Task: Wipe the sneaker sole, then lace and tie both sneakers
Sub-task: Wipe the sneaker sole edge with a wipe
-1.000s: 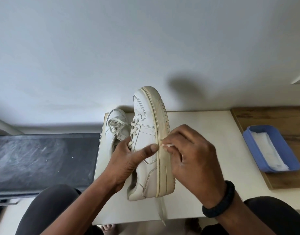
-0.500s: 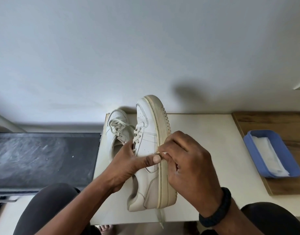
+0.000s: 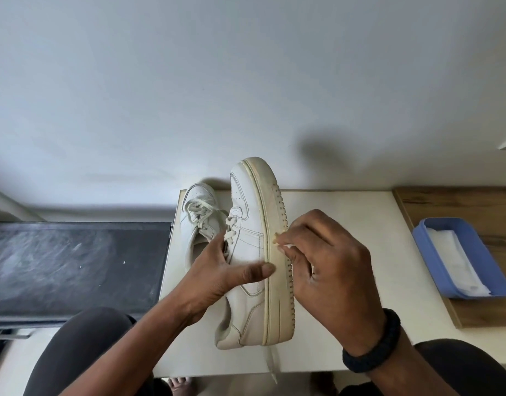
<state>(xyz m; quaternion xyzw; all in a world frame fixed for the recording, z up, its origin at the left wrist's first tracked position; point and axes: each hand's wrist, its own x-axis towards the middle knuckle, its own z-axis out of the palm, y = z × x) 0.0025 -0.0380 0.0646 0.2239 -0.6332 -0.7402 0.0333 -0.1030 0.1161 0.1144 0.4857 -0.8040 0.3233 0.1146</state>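
Wiping step: left hand (image 3: 217, 270) grips the sneaker (image 3: 250, 244), right hand (image 3: 331, 270) pinches a wipe (image 3: 288, 246) to the sole (image 3: 276, 287), which likely needs a firm rub lengthwise next.

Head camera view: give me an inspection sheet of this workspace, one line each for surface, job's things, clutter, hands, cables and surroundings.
Surface: white table, with a wooden board along its right side.
Job's things: held sneaker, sole turned to the right, sole edge yellowed, one lace end hanging; second sneaker on the table with its laces in; wipe.
Clutter: blue tub holding white sheets, on the wooden board.
Hands: left hand grips the held sneaker's upper; right hand fingers pinch the wipe against the sole edge.
Cables: nothing seen.
Surroundings: plain wall behind, dark panel to the left.
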